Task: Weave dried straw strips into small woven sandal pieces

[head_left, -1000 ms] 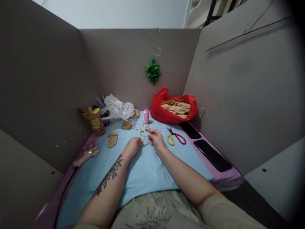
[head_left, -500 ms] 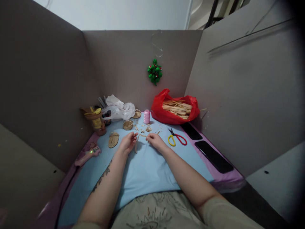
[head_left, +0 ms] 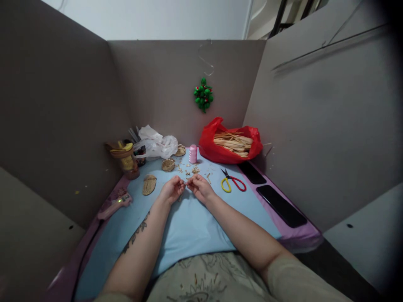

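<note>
My left hand (head_left: pixel 173 189) is closed in a pinch over the blue cloth (head_left: pixel 195 226), and a thin straw strip (head_left: pixel 180 198) hangs below its fingers. Fingertips nearly touching it, my right hand (head_left: pixel 200 187) is also pinched; what lies between its fingers is too small to make out. Dry straw scraps (head_left: pixel 195 169) are scattered just beyond both hands. To the left lies a flat oval woven piece (head_left: pixel 149 185), with a small round woven basket (head_left: pixel 168 165) farther back. Scissors (head_left: pixel 232 181) with one yellow and one red handle lie to the right.
Behind stand a pink thread spool (head_left: pixel 193 154), a red bag (head_left: pixel 209 144) of straw and a white plastic bag (head_left: pixel 157 144). Two black phones (head_left: pixel 281 205) lie at the right edge. At left are a pink glue gun (head_left: pixel 115 206) and a holder (head_left: pixel 127 161). Grey panels enclose the table.
My hands have come together, and my right hand has turned with its fingers raised toward the left fingertips. The straw strip is now mostly hidden by my left hand.
</note>
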Demonstrator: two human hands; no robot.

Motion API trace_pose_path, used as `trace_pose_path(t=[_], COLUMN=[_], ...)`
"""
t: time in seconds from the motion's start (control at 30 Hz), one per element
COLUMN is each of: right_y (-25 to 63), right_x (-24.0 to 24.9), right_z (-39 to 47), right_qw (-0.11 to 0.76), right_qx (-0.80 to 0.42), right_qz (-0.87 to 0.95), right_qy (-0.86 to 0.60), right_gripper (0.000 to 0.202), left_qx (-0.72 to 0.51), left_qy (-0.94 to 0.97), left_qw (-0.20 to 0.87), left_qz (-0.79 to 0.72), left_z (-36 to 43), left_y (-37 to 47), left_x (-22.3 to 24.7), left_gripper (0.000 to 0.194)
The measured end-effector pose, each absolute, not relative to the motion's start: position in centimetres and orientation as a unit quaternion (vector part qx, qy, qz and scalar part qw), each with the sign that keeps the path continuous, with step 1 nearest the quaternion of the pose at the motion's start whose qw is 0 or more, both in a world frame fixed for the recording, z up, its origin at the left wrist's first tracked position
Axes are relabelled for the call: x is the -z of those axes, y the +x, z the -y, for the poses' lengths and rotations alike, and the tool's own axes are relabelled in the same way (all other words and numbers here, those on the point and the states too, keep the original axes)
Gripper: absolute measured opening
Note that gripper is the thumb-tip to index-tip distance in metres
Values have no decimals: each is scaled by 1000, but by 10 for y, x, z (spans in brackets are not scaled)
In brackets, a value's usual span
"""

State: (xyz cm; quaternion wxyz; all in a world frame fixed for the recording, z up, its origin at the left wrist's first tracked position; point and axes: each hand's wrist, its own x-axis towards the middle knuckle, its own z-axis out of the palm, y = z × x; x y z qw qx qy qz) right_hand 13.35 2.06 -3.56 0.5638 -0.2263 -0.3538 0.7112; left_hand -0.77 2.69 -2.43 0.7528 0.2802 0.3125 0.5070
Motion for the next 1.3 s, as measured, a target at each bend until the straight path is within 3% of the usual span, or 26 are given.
trace_pose_path(t=[0.47, 1.0, 1.13, 1.3], right_y=[127, 133, 137, 144], right_x=[31, 35, 33, 34], right_z=[-19, -22, -23, -27], right_qw=[573, 558, 565, 575], right_qx=[-684, -723, -727, -722], right_qz=[381, 311, 290, 290], right_qy=[-244, -263, -260, -253], right_gripper=[19, 19, 19, 14], left_qx=[-544, -520, -516, -413], left_qy=[394, 348, 469, 681], left_qw=[677, 720, 602, 285], left_qz=[-301, -299, -389, -533], left_z=[-18, -23, -21, -17], left_y=[0, -10, -14, -18], left_x=[14, 14, 11, 10], left_gripper=[27, 26, 39, 33])
